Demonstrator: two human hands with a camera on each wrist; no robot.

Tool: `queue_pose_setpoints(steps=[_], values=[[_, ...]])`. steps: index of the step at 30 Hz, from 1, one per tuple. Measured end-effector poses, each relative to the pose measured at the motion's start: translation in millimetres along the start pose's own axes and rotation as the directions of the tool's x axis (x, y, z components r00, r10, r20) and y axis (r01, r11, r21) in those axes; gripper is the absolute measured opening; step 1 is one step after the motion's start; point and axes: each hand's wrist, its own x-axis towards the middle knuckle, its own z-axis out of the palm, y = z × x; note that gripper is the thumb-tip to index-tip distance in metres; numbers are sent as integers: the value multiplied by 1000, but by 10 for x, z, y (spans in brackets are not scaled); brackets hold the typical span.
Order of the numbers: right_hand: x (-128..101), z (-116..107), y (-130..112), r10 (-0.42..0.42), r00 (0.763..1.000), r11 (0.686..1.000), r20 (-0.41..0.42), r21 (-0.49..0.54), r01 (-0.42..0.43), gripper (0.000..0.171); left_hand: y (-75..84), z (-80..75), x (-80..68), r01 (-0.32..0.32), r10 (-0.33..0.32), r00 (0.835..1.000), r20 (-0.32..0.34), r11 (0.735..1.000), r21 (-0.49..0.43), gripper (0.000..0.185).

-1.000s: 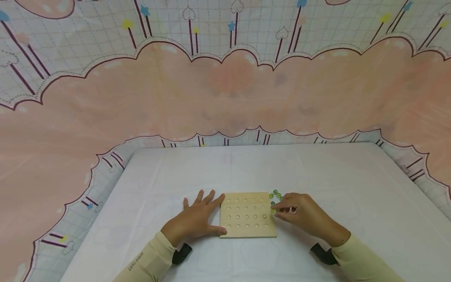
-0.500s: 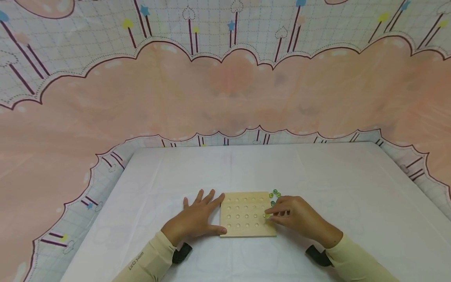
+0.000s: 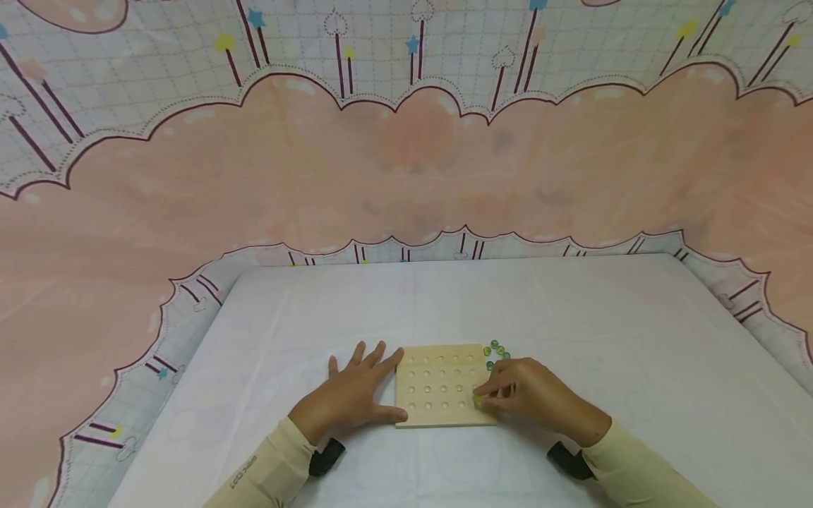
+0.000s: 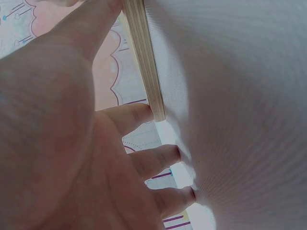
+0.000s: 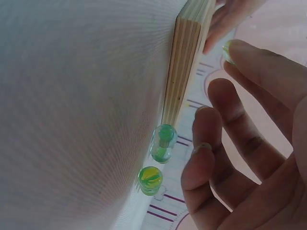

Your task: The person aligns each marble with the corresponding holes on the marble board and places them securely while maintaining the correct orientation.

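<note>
A yellow-green marble (image 3: 478, 400) is over the right edge of a pale wooden board (image 3: 435, 381), toward the near corner; whether it touches the wood cannot be told. The right hand (image 3: 540, 396) has it: the grip is almost closed, thumb and index finger pinching the marble at their tips. In the right wrist view the remaining fingers curl loosely beneath the pinch. The board lies flat, with rows of shallow round pits across its top, some hidden behind the right hand.

At the board's left side, the left hand (image 3: 348, 398) is spread wide, its thumb touching the near corner and its index fingertip the far one. That grip is stretched along the edge rather than wrapped around it, and the other fingers fan out to the left.

Just beyond the board's far right corner sits a small cluster of green and yellow-green loose marbles (image 3: 500, 350). Everything rests on a counter (image 3: 317, 303) covered in smooth white. Pale yellow sleeves (image 3: 269, 466) reach the wrists, each with a black strap (image 3: 327, 457). Behind hangs a peach and white backdrop (image 3: 381, 162) with scalloped outlines, a faint grid, stars and candle-like sticks.
</note>
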Motion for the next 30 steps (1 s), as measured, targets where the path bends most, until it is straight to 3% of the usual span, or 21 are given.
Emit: queue_pose_setpoints(steps=[12,30], values=[[4,20,25,-42,999,999,32,-10,42,14,-20,16,-8,-13,13,1000,-3,1000,-8,102],[10,19,29,-27,999,999,40,-23,28,15,-16,5,2,-15,15,1000,-8,1000,-7,102]])
